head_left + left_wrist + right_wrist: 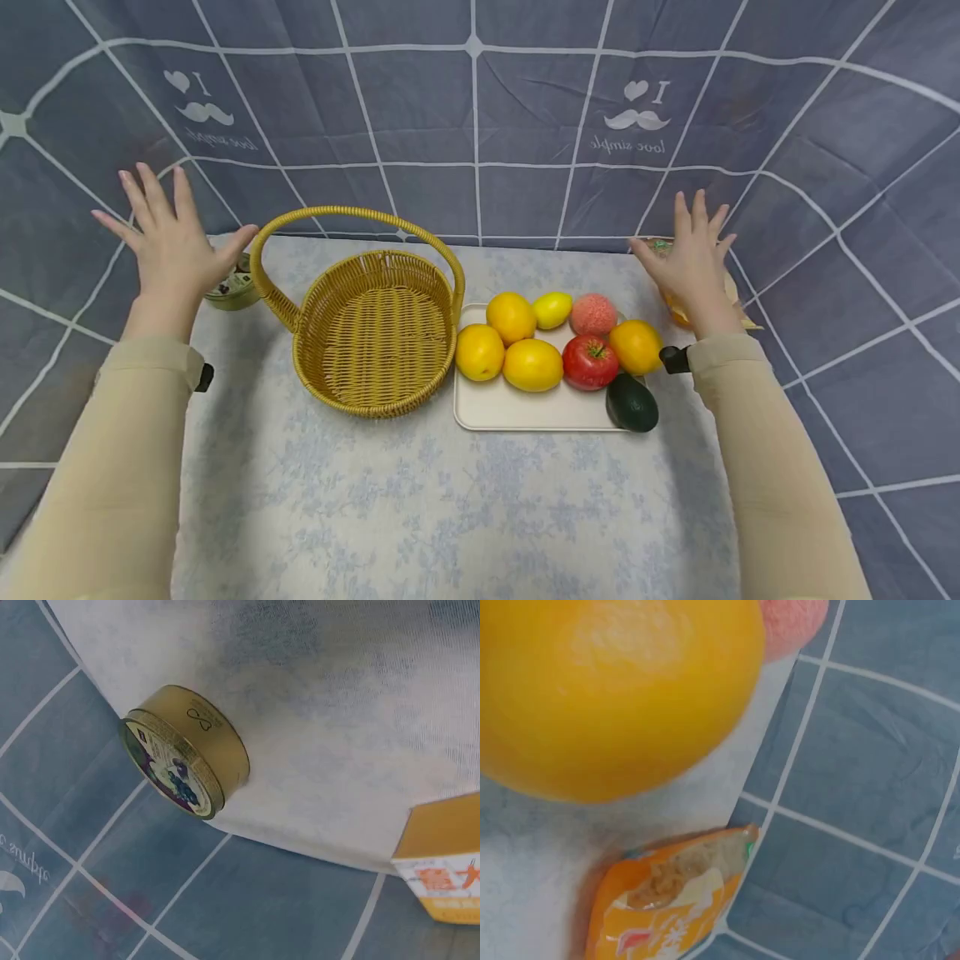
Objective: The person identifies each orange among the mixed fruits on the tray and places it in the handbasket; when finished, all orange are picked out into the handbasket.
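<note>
My left hand (177,254), fingers spread wide, is raised at the left over a round gold tin (202,735) with fruit printed on its lid. A yellow woven basket (382,404) with a tall handle stands beside it, nothing inside. Spread as well, my right hand (693,262) hovers at the right above an orange snack bag (671,892), partly hiding it in the head view. Between the hands a cream tray (525,412) carries an orange (622,690), a red apple (590,362), a dark green avocado (632,403), a pink round fruit (593,314) and several yellow fruits (532,365).
A pale blue floral cloth (450,508) covers the table. Blue curtains (525,108) with white grid lines hang behind it and along both sides. An orange and white box (442,855) shows at the edge of the left wrist view.
</note>
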Demonstrator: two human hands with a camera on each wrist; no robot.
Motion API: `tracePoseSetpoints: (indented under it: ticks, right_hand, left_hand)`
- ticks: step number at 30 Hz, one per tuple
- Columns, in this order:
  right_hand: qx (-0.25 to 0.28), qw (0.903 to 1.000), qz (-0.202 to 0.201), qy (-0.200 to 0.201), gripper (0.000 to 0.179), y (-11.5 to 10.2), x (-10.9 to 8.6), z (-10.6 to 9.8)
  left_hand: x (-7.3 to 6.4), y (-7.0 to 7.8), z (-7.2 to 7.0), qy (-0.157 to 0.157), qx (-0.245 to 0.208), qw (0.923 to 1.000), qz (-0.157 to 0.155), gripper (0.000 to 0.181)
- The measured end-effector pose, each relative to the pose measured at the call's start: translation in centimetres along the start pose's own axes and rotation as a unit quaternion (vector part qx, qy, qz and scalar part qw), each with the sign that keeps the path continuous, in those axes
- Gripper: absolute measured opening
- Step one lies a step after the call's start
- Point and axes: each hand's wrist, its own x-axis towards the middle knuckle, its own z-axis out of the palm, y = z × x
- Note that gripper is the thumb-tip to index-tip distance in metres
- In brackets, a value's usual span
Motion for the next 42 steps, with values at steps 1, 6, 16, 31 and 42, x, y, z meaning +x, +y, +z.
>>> tracePoseSetpoints:
  ticks: [1,6,16,31,42]
  right_hand:
    - [0.004,1.0000,-0.002,-0.001,0.097,0.0,-0.3,0.1]
    - [0.015,0.9998,-0.014,-0.007,0.096,0.3,-1.5,0.4]
    - [0.024,0.9991,-0.026,-0.023,0.095,1.3,-4.2,1.2]
    - [0.117,0.9851,0.034,-0.122,0.090,2.3,-8.9,2.1]
    - [0.157,0.9682,0.097,-0.168,0.093,3.7,-10.6,4.2]
  left_hand:
    - [-0.2,-0.1,0.1,0.003,-0.005,1.0000,-0.001,0.107]
    - [-1.2,-0.3,0.5,0.009,-0.020,0.9998,-0.002,0.101]
    - [-4.0,-0.3,1.4,-0.009,-0.050,0.9987,0.000,0.094]
    - [-10.2,2.0,3.4,-0.022,-0.254,0.9669,0.014,0.070]
    - [-12.2,3.1,5.6,-0.103,-0.313,0.9442,-0.011,0.072]
